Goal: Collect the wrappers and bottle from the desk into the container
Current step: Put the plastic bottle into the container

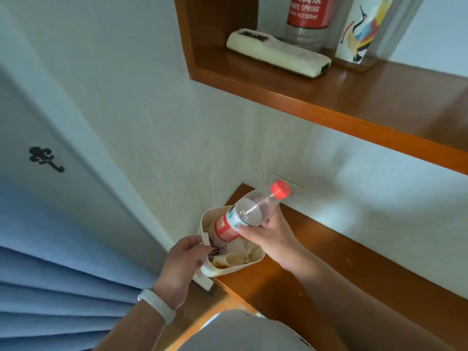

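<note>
The small cream plastic container sits at the corner of the orange-brown wooden desk, part of it past the desk's edge. The right hand is clamped around a clear plastic bottle with a red label and red cap, tilted base-down into the container. The left hand pinches a dark-printed wrapper at the container's near rim. The bottle looks taller than the container; pressing it in could tip the container off the desk or spill the pale wrappers inside.

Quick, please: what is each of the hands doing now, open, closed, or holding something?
Left hand: closed on the near rim of the container.
Right hand: closed around the bottle, bottom end inside the container.
</note>
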The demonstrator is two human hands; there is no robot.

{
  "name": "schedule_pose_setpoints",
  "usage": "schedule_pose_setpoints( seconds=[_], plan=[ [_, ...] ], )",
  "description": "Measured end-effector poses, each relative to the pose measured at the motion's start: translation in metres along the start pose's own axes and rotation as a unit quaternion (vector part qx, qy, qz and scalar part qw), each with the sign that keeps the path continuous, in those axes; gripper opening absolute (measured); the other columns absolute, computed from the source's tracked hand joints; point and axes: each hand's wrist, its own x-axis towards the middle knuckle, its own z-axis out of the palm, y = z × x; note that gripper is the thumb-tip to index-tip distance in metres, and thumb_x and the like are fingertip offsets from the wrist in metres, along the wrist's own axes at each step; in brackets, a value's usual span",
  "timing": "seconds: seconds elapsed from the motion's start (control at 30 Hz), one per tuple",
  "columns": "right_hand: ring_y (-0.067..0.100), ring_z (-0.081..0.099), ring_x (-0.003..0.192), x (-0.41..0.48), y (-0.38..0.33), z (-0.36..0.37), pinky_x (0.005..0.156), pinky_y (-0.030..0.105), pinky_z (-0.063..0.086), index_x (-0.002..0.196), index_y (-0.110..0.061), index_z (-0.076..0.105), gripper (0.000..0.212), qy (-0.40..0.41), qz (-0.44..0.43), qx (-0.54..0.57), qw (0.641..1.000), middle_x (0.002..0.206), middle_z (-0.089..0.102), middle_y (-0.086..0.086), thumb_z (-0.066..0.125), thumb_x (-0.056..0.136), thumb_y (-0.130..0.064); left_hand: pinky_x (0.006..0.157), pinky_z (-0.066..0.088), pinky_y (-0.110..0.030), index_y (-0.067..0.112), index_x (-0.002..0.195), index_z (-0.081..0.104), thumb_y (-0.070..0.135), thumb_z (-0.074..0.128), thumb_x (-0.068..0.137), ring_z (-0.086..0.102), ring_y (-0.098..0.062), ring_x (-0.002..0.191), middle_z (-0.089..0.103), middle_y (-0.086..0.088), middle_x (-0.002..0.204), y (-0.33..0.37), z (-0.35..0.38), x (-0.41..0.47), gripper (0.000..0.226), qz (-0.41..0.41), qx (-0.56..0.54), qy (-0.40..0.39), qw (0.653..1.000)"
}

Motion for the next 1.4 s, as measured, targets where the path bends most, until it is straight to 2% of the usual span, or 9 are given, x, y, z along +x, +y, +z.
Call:
schedule_pose_setpoints(
  seconds=[0.13, 0.27, 0.43, 0.63, 0.77, 0.83, 1.03, 1.17, 1.4],
  plan=[
    [0.016, 0.06, 0.115, -0.007, 0.007, 0.005, 0.094, 0.041, 0.055, 0.132, -0.03, 0.04, 0.08, 0.028, 0.042, -0.075, 0.996, 0.123, 0.057, -0.003, 0.085, 0.067, -0.046, 0.102, 0.054, -0.047, 0.019, 0.11, 0.071, 0.015, 0.067, 0.092, 0.069, -0.029, 0.11, 0.076, -0.008, 0.112, 0.002, -0.006, -0.002, 0.019, 0.003, 0.004, -0.011, 1.0],
    [0.009, 0.058, 0.11, -0.018, 0.006, -0.006, 0.084, 0.026, 0.054, 0.13, -0.038, 0.037, 0.074, 0.1, 0.037, -0.125, 0.986, 0.124, 0.054, -0.008, 0.081, 0.071, -0.047, 0.101, 0.053, -0.044, 0.02, 0.111, 0.07, 0.014, 0.067, 0.092, 0.068, -0.026, 0.11, 0.075, -0.007, 0.113, 0.0, -0.012, 0.001, 0.02, -0.003, 0.0, -0.004, 1.0],
    [0.005, 0.053, 0.114, -0.017, 0.007, -0.012, 0.079, 0.015, 0.051, 0.135, -0.036, 0.033, 0.077, 0.093, 0.059, -0.136, 0.985, 0.126, 0.05, -0.012, 0.077, 0.072, -0.046, 0.101, 0.054, -0.047, 0.023, 0.108, 0.07, 0.016, 0.069, 0.092, 0.068, -0.027, 0.108, 0.075, -0.007, 0.11, -0.002, -0.013, 0.005, 0.017, -0.003, 0.018, -0.001, 1.0],
    [0.014, 0.066, 0.107, 0.008, 0.008, -0.005, 0.078, 0.028, 0.059, 0.119, -0.028, 0.046, 0.05, 0.111, 0.08, 0.0, 0.991, 0.112, 0.062, 0.002, 0.078, 0.081, -0.028, 0.095, 0.057, -0.042, 0.021, 0.107, 0.07, 0.012, 0.069, 0.092, 0.07, -0.025, 0.104, 0.075, -0.006, 0.107, 0.004, -0.007, 0.004, 0.017, 0.008, 0.033, -0.017, 0.999],
    [0.024, 0.067, 0.108, 0.013, 0.009, -0.012, 0.083, 0.041, 0.059, 0.118, -0.014, 0.053, 0.045, 0.083, 0.059, 0.004, 0.995, 0.109, 0.065, 0.012, 0.079, 0.082, -0.02, 0.088, 0.056, -0.037, 0.019, 0.11, 0.069, 0.011, 0.068, 0.092, 0.071, -0.026, 0.103, 0.076, -0.008, 0.107, 0.006, -0.005, 0.007, 0.019, 0.003, 0.025, -0.025, 0.999],
    [0.025, 0.067, 0.107, 0.011, 0.012, -0.012, 0.082, 0.04, 0.06, 0.115, -0.014, 0.055, 0.041, 0.082, 0.055, 0.004, 0.995, 0.107, 0.066, 0.011, 0.079, 0.081, -0.016, 0.086, 0.056, -0.035, 0.018, 0.112, 0.068, 0.011, 0.068, 0.092, 0.07, -0.025, 0.103, 0.075, -0.008, 0.107, 0.007, -0.005, 0.008, 0.021, 0.001, 0.023, -0.022, 1.0],
    [0.022, 0.066, 0.11, 0.008, 0.028, 0.002, 0.087, 0.044, 0.059, 0.123, -0.028, 0.049, 0.064, 0.083, 0.09, -0.014, 0.992, 0.115, 0.064, 0.006, 0.086, 0.071, -0.036, 0.076, 0.056, -0.032, 0.021, 0.103, 0.068, 0.008, 0.069, 0.091, 0.071, -0.024, 0.098, 0.075, -0.008, 0.104, 0.011, -0.001, 0.008, 0.018, -0.004, 0.014, -0.013, 1.0],
    [0.021, 0.065, 0.112, 0.015, 0.026, -0.004, 0.09, 0.046, 0.058, 0.127, -0.024, 0.047, 0.068, 0.075, 0.1, 0.0, 0.992, 0.118, 0.063, 0.006, 0.085, 0.072, -0.038, 0.089, 0.059, -0.04, 0.018, 0.108, 0.069, 0.012, 0.069, 0.093, 0.07, -0.026, 0.101, 0.075, -0.008, 0.107, 0.013, 0.0, 0.005, 0.016, -0.008, 0.001, -0.005, 1.0],
    [0.008, 0.062, 0.113, -0.001, 0.018, -0.01, 0.092, 0.035, 0.057, 0.129, -0.032, 0.048, 0.07, 0.064, 0.119, -0.054, 0.989, 0.121, 0.062, -0.011, 0.078, 0.071, -0.056, 0.084, 0.058, -0.038, 0.015, 0.103, 0.07, 0.011, 0.066, 0.095, 0.071, -0.021, 0.097, 0.075, -0.006, 0.103, 0.024, 0.003, -0.001, 0.01, 0.001, -0.046, -0.007, 0.999]
  ],
)
